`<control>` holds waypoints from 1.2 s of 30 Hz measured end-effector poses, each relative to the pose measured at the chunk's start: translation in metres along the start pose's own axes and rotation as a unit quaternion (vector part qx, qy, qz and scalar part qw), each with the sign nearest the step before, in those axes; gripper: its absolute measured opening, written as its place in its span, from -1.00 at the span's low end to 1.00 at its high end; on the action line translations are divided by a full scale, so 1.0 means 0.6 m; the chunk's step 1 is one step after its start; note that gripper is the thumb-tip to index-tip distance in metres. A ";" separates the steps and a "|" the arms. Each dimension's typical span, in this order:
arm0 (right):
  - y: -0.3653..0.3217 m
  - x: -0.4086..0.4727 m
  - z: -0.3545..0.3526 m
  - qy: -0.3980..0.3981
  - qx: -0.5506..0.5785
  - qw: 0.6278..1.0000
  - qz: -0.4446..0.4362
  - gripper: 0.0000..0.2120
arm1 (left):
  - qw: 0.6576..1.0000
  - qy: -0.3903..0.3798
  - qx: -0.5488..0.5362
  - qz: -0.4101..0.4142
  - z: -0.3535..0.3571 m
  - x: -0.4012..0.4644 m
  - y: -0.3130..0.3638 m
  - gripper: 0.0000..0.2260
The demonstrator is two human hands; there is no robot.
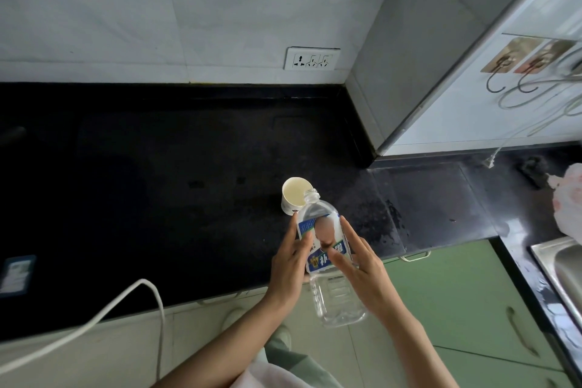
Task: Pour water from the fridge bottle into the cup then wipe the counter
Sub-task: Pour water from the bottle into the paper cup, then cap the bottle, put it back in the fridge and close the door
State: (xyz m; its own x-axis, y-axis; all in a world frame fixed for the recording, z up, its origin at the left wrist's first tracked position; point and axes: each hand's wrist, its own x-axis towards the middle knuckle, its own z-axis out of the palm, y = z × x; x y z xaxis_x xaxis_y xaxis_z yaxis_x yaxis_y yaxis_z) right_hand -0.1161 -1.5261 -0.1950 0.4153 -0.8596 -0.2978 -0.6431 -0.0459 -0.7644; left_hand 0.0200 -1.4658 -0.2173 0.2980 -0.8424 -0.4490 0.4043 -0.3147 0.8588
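Note:
A clear plastic water bottle point(327, 249) with a blue and white label is tilted forward, uncapped, its mouth right at the near rim of a white paper cup point(294, 194). The cup stands on the black counter point(157, 183). My left hand point(289, 264) presses the bottle's left side and my right hand point(362, 271) presses its right side, fingers stretched along the label. The bottle's base hangs out over the counter's front edge. Water shows in the bottle's lower part. I cannot see a stream or the water level in the cup.
A white fridge point(491, 104) with hooks stands at the back right. A steel sink point(563, 268) and a plastic bag point(570, 201) are at the far right. A white cable point(104, 315) crosses the counter edge at left. A wall socket point(311, 58) sits behind. Green cabinets lie below.

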 end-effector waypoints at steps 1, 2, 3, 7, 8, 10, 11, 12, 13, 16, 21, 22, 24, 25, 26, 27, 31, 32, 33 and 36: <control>0.001 0.000 0.000 0.000 -0.002 1.000 -0.001 -0.42 | 1.000 -0.001 0.000 0.000 0.000 0.000 0.000 -0.59; 0.001 0.001 0.000 -0.001 -0.004 1.000 -0.003 -0.42 | 1.000 -0.002 0.000 0.001 0.000 0.001 0.000 -0.59; 0.003 0.001 0.001 0.000 -0.006 1.000 -0.005 -0.41 | 1.000 -0.003 0.000 0.002 -0.001 0.001 -0.001 -0.59; 0.003 0.003 0.001 0.001 0.003 1.000 -0.012 -0.39 | 1.000 -0.005 -0.003 0.007 -0.002 0.005 -0.001 -0.58; 0.003 0.003 0.002 0.003 0.010 1.000 -0.016 -0.38 | 1.000 -0.005 -0.004 0.013 -0.002 0.005 -0.001 -0.58; 0.003 0.002 0.003 0.013 0.030 0.999 -0.029 -0.36 | 1.000 -0.006 0.002 0.029 -0.003 0.007 0.002 -0.57; 0.004 0.002 0.003 0.017 0.037 0.999 -0.035 -0.36 | 0.999 -0.007 0.004 0.036 -0.004 0.007 0.004 -0.57; 0.003 0.001 0.003 0.019 0.041 0.998 -0.040 -0.36 | 0.999 -0.008 0.004 0.042 -0.004 0.006 0.007 -0.57; 0.001 0.000 0.003 0.020 0.044 0.998 -0.044 -0.36 | 0.999 -0.008 0.002 0.048 -0.005 0.006 0.009 -0.57; -0.006 -0.004 0.003 0.028 0.065 0.995 -0.064 -0.36 | 0.998 -0.008 0.006 0.069 -0.006 0.007 0.017 -0.56; -0.007 0.001 0.004 0.033 0.150 0.984 -0.091 -0.27 | 0.992 -0.015 0.028 0.124 -0.013 0.004 0.037 -0.53; -0.007 0.003 0.004 0.029 0.170 0.981 -0.092 -0.23 | 0.990 -0.019 0.033 0.136 -0.017 0.004 0.041 -0.51; -0.007 0.007 0.003 0.027 0.193 0.977 -0.091 -0.13 | 0.987 -0.029 0.041 0.152 -0.025 0.003 0.047 -0.47; -0.009 0.010 0.002 0.024 0.196 0.976 -0.089 -0.08 | 0.986 -0.033 0.044 0.158 -0.030 0.001 0.050 -0.45; -0.012 0.013 0.002 0.017 0.195 0.977 -0.088 -0.04 | 0.985 -0.036 0.046 0.161 -0.034 -0.001 0.054 -0.44; -0.016 0.016 0.003 0.008 0.191 0.978 -0.087 -0.03 | 0.984 -0.041 0.048 0.165 -0.041 -0.004 0.058 -0.45; -0.038 0.031 0.020 -0.023 0.156 0.981 -0.109 -0.11 | 0.977 -0.068 0.099 0.174 -0.089 -0.004 0.068 -0.41; -0.042 0.036 0.028 -0.028 0.147 0.982 -0.117 -0.12 | 0.977 -0.073 0.110 0.168 -0.106 -0.003 0.069 -0.37; -0.047 0.041 0.035 -0.032 0.138 0.982 -0.123 -0.13 | 0.977 -0.076 0.118 0.163 -0.121 -0.002 0.070 -0.33; -0.061 0.056 0.062 -0.041 0.118 0.982 -0.143 -0.17 | 0.975 -0.052 0.141 0.164 -0.157 -0.003 0.067 -0.26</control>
State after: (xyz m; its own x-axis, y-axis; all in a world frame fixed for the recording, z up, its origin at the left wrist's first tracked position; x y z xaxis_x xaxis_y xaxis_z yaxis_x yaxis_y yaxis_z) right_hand -0.0547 -1.5342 -0.1982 0.6133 -0.7847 -0.0897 -0.3303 -0.1516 -0.9316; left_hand 0.1172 -1.4356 -0.2049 0.2754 -0.9532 -0.1245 0.0437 -0.1170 0.9922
